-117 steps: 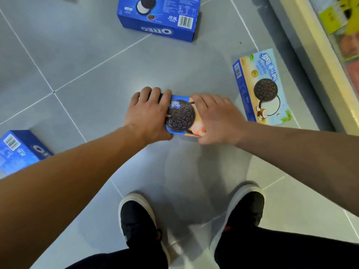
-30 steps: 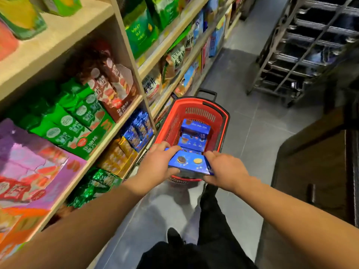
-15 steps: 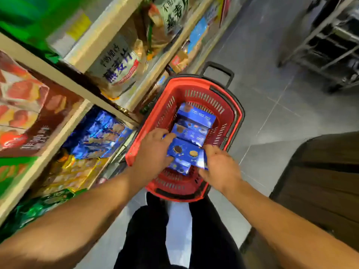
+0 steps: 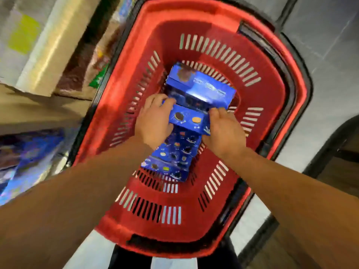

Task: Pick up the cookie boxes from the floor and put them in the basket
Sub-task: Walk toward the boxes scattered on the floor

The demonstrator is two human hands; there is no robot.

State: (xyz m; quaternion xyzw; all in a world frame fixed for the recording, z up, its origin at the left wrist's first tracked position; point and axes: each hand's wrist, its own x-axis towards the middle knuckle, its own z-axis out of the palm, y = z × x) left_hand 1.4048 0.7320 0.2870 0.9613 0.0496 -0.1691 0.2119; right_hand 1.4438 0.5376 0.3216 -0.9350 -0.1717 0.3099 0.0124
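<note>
Cookie box (image 4: 189, 121) looks light and stiff; your left hand (image 4: 153, 121) and right hand (image 4: 223, 131) clasp its short ends inside the basket (image 4: 272, 105).

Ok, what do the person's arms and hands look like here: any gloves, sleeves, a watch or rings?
Both are bare. The left hand and right hand wear no gloves, and no rings show on the fingers in view. Both forearms are uncovered up to the frame edge, with no sleeve cuffs, and neither wrist carries a watch or band. The picture is slightly motion-blurred, so fine marks cannot be ruled out.
</note>
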